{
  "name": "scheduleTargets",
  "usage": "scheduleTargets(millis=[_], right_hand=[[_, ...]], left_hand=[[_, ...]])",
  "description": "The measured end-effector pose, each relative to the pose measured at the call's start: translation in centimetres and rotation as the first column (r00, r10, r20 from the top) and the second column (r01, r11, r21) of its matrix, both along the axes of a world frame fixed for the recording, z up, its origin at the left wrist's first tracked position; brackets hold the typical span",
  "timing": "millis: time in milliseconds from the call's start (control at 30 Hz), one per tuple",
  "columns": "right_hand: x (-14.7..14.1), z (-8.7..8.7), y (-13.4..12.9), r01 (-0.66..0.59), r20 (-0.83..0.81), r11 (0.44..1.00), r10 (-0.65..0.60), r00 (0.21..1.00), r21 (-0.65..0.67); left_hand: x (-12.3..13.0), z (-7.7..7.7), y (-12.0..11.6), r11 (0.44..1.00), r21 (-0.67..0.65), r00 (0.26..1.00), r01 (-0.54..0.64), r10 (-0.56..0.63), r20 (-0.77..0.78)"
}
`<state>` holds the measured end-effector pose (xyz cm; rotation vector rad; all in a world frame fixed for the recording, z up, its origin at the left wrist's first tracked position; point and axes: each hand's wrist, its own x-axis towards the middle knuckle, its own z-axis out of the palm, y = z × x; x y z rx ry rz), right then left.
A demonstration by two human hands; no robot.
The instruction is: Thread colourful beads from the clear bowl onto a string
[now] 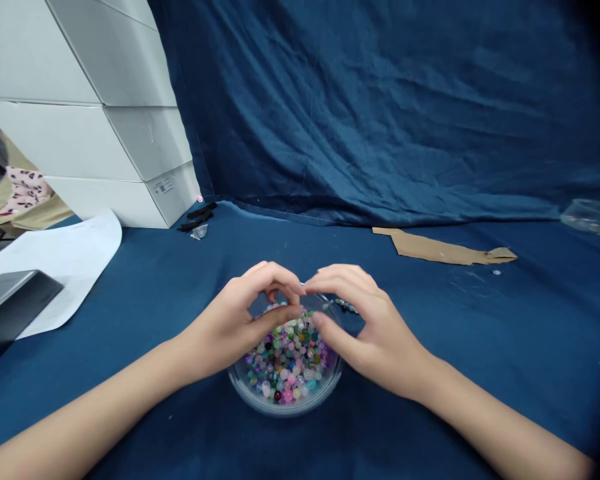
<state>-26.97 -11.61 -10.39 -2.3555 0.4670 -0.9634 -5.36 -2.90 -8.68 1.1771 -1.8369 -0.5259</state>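
A clear round bowl [286, 408] of small, many-coloured beads [293, 360] sits on the blue cloth in front of me. Above its far half, my left hand [253, 317] curls with thumb and forefinger brought close. Whatever those fingers hold, if anything, is too small to make out. My right hand [367, 323] reaches over the bowl's right rim, its thumb apart from its fingers and nothing visible between them. The two forefingers meet or nearly meet at the tips. Just behind my right hand lies a short string of dark and greenish beads [346, 306], partly covered.
White boxes [125, 140] are stacked at the left back. Nearby are black strips [199, 217] and a small plastic bag [199, 231]. A dark object [20, 307] rests on white paper [87, 247]. Torn cardboard [435, 249] and a clear container [591, 217] lie to the right.
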Motion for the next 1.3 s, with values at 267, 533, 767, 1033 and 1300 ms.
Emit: scheduleTargets(millis=[267,533,767,1033,1300], right_hand=[[0.1,-0.2,-0.1,0.020,0.025,0.998,-0.019,0.999,-0.054],[0.1,-0.1,0.0,0.021,-0.008,0.995,-0.022,1.000,-0.093],[-0.1,-0.1,0.0,0.001,-0.028,0.998,-0.003,1.000,-0.070],[0.1,0.1,0.0,-0.006,-0.044,0.998,0.003,0.999,-0.060],[0.0,0.2,0.0,-0.003,-0.044,0.998,0.000,0.999,-0.060]], left_hand=[[0.0,0.5,0.2,0.998,-0.044,0.983,-0.055,0.062,0.171],[-0.2,1.2,0.6,0.986,0.024,0.844,-0.162,0.126,0.521],[0.3,1.4,0.6,0.949,0.266,0.837,-0.169,-0.004,0.547],[0.4,1.1,0.1,0.946,0.294,0.859,-0.135,-0.036,0.511],[0.1,1.6,0.5,0.940,0.286,0.825,-0.184,-0.010,0.565]])
